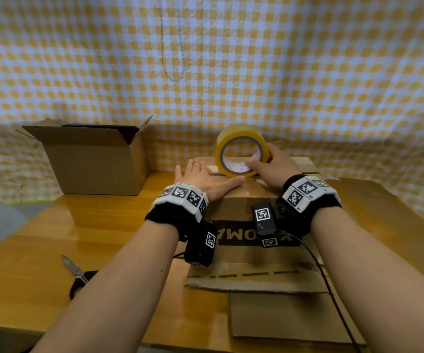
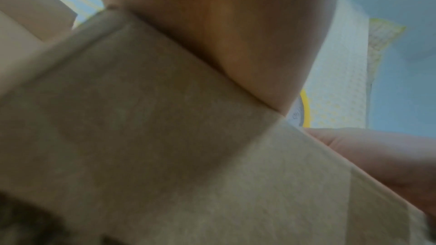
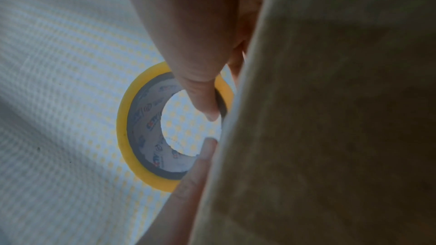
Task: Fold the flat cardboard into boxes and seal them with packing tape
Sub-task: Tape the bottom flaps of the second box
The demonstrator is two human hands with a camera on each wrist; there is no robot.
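A closed brown cardboard box [image 1: 239,207] with black print on its side stands mid-table. My left hand [image 1: 200,174] lies flat on its top with fingers straight, the thumb reaching toward the tape roll. The yellow packing tape roll [image 1: 231,138] stands on edge on the box top by the centre seam. My right hand [image 1: 269,161] grips the roll, thumb in the core and fingers over the outer rim. In the right wrist view the thumb [image 3: 198,81] hooks into the roll [image 3: 127,128] beside the box [image 3: 330,118]. The left wrist view shows the palm [image 2: 235,25] pressed on the cardboard [image 2: 165,137].
An open cardboard box [image 1: 96,164] stands at the back left of the wooden table [image 1: 78,225]. Scissors [image 1: 77,273] lie at the front left. Flat cardboard [image 1: 282,317] lies under and in front of the closed box. A checked cloth hangs behind.
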